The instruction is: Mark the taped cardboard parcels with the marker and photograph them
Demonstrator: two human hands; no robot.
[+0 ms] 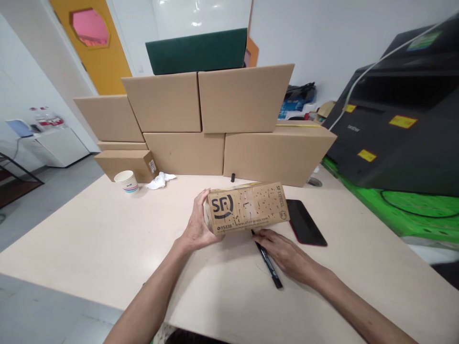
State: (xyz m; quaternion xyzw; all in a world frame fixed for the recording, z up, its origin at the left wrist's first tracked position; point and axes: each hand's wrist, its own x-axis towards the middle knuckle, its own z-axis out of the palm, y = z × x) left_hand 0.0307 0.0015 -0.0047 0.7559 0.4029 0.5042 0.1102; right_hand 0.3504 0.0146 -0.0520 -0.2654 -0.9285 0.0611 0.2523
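Note:
A small cardboard box (247,208) with black SF Express print is tilted up off the table, its printed side towards me. My left hand (201,222) grips its left end, thumb below and fingers along the far edge. Just below the box's lower edge, my right hand (278,246) has its fingers closed on the upper part of a black marker pen (267,263). The marker slants down towards me, and its narrow tip shows by my fingertips. A small black cap (233,177) stands on the table behind the box.
A dark tablet with a red edge (307,223) lies right of the box. Stacked cartons (182,153) line the table's back, with a green box (197,51) on top. A paper cup (126,181) and crumpled tissue (161,180) are back left; a black printer (394,124) stands right.

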